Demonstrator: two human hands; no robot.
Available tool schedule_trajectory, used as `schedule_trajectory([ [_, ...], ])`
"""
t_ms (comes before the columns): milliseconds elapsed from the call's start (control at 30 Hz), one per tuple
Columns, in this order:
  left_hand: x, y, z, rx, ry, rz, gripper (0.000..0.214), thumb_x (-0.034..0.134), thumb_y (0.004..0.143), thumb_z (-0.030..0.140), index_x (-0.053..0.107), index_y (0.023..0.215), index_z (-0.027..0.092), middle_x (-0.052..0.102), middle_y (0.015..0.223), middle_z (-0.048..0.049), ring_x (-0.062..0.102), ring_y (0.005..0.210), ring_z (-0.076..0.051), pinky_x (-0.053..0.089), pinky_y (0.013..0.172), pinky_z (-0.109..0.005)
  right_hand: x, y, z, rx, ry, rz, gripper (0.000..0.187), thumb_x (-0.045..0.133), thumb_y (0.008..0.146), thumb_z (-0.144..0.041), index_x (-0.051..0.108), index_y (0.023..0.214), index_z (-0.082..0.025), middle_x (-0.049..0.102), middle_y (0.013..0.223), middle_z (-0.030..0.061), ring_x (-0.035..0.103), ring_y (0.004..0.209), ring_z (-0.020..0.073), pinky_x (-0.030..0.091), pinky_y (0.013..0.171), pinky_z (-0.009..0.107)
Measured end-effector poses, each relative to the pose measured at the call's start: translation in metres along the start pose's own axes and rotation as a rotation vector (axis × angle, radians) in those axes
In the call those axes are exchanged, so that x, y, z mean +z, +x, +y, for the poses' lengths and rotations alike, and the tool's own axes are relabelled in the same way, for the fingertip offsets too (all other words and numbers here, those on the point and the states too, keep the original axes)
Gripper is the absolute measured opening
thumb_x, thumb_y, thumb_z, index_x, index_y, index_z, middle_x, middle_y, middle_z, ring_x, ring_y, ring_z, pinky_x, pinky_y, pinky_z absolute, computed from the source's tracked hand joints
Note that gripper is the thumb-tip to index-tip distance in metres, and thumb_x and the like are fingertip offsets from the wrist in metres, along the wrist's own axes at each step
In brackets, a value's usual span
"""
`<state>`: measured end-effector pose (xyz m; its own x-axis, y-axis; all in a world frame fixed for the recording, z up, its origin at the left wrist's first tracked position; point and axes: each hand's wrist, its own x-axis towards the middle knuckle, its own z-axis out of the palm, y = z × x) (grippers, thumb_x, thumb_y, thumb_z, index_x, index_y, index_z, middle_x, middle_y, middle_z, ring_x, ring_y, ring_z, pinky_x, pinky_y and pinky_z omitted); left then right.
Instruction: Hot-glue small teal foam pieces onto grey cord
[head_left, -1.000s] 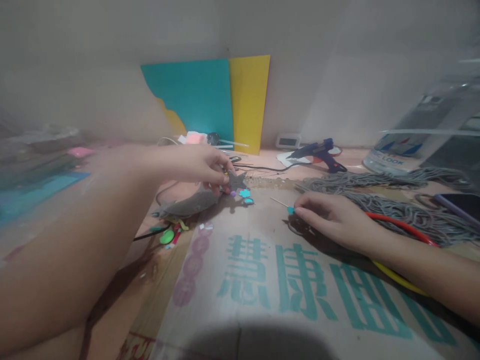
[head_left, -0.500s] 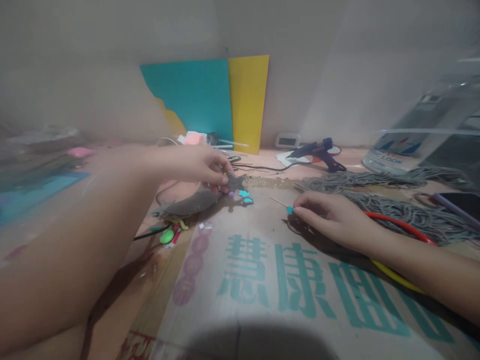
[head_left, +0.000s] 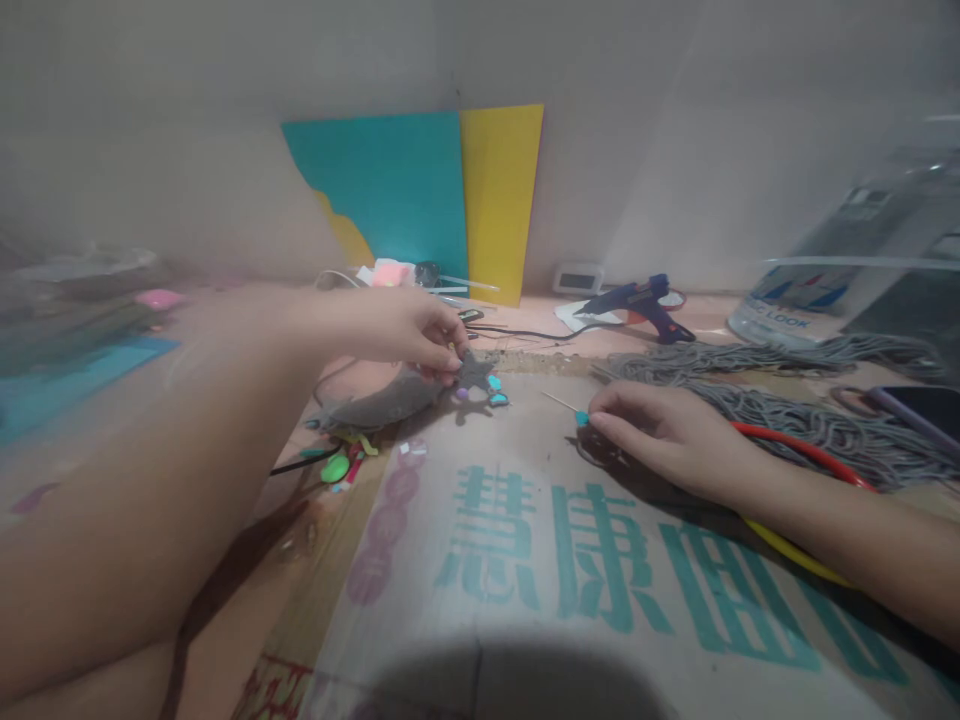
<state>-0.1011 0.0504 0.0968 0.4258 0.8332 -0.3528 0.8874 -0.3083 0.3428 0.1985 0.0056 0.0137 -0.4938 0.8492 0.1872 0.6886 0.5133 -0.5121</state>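
Pinching the left edge of a grey star (head_left: 477, 369), the left hand (head_left: 420, 330) has thumb and fingers together on it, over the far part of the printed cardboard (head_left: 525, 435). The star looks light, soft and bendy, so a point or its rim seems the best hold, lightly squeezed. The right hand (head_left: 649, 425) is clamped on a small teal piece (head_left: 582, 418) with a thin stick (head_left: 559, 402) jutting out; that stick looks stiff and easily snapped, best held near the teal end.
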Motion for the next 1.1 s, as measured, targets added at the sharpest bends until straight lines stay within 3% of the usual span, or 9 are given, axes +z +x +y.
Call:
schedule_trajectory([
  [200, 0.000, 0.002, -0.005, 0.021, -0.020, 0.009, 0.030, 0.059, 0.080, 0.042, 0.065, 0.102, 0.022, 0.075, 0.089, 0.0006, 0.069, 0.086, -0.017, 0.049, 0.071, -0.023, 0.000, 0.000, 0.000, -0.003, -0.009, 0.004, 0.021, 0.050, 0.091, -0.037, 0.063, 0.082, -0.022, 0.069, 0.073, 0.0015, 0.062, 0.067, 0.0172, 0.046, 0.063, 0.028],
  [600, -0.001, 0.002, -0.005, 0.009, -0.025, 0.017, 0.036, 0.059, 0.079, 0.042, 0.064, 0.109, 0.023, 0.075, 0.093, -0.0006, 0.068, 0.087, -0.018, 0.049, 0.072, -0.023, 0.000, 0.000, -0.001, 0.003, 0.011, -0.007, 0.021, 0.050, 0.092, -0.036, 0.062, 0.083, -0.022, 0.069, 0.075, 0.0019, 0.062, 0.069, 0.0169, 0.046, 0.064, 0.028],
  [1100, 0.002, 0.005, -0.012, 0.072, -0.108, 0.061, 0.023, 0.063, 0.075, 0.040, 0.069, 0.092, 0.025, 0.074, 0.080, 0.0015, 0.068, 0.078, -0.019, 0.047, 0.066, -0.024, 0.001, 0.000, 0.002, 0.000, 0.008, -0.005, 0.023, 0.049, 0.091, -0.038, 0.063, 0.083, -0.022, 0.069, 0.074, 0.0015, 0.062, 0.068, 0.0171, 0.046, 0.063, 0.029],
])
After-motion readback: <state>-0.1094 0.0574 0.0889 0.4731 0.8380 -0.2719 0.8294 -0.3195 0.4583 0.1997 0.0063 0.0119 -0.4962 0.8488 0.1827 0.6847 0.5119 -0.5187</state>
